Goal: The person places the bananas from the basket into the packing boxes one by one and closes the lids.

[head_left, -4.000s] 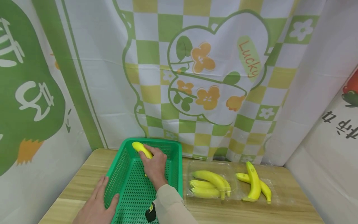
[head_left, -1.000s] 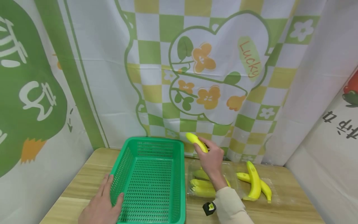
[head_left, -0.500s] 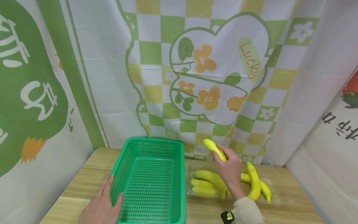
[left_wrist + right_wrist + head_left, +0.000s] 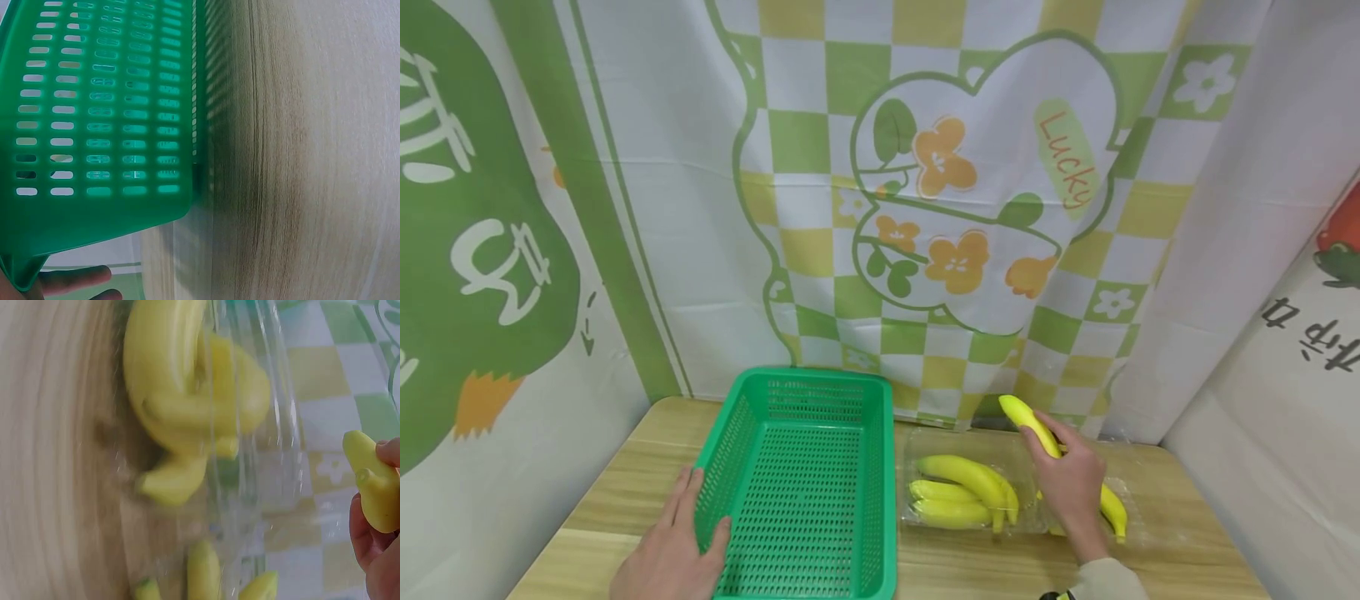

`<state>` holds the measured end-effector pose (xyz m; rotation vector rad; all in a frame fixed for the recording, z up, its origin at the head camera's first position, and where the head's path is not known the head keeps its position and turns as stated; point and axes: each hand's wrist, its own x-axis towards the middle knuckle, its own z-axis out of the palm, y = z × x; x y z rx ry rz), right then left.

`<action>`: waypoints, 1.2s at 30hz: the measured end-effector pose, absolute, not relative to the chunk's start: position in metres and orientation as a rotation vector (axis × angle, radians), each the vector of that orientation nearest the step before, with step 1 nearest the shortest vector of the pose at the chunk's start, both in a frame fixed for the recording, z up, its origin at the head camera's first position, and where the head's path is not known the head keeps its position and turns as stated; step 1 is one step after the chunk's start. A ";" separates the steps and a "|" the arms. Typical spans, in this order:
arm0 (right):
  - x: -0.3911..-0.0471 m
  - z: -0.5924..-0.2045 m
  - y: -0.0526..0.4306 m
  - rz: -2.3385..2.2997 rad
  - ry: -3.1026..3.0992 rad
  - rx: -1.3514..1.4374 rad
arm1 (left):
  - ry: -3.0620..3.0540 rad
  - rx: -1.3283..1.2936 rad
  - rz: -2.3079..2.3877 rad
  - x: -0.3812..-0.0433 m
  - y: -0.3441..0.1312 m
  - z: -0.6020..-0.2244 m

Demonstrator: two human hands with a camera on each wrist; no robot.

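My right hand (image 4: 1071, 487) grips a yellow banana (image 4: 1030, 423) between thumb and fingers, raised over the clear plastic container at the right. The right wrist view shows this banana (image 4: 378, 500) at its right edge, one end poking out past the fingertips. Beneath the hand lie crossed bananas (image 4: 1113, 510), mostly covered by it. On the left, my left hand (image 4: 666, 546) rests with straight fingers along the left rim of a green perforated basket (image 4: 889, 467). Inside, the basket shows only its bare slotted floor. The left wrist view catches fingers (image 4: 78, 279) below the basket's corner.
A second clear plastic container (image 4: 940, 440) stands between the basket and the right hand, with several bananas (image 4: 958, 492) in it. All sits on a wooden table (image 4: 602, 517). Printed cloth (image 4: 820, 292) hangs behind and at both sides.
Four seconds ago the right hand held a banana inside the basket. It has carried it right, past the nearer container, to over the crossed bananas. The left hand stays at the rim.
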<state>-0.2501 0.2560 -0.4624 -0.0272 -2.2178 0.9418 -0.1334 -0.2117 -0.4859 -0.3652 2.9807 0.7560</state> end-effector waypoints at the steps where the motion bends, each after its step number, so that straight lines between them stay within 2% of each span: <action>1: -0.249 -0.462 0.259 0.934 -2.224 -0.045 | 2.983 -0.363 0.757 -0.133 -0.212 -0.486; 16: -0.239 -0.476 0.307 0.851 -2.306 -0.232 | 2.991 -0.365 0.752 -0.133 -0.212 -0.486; 36: -0.234 -0.499 0.335 0.868 -2.486 -0.328 | 2.995 -0.336 0.756 -0.134 -0.214 -0.489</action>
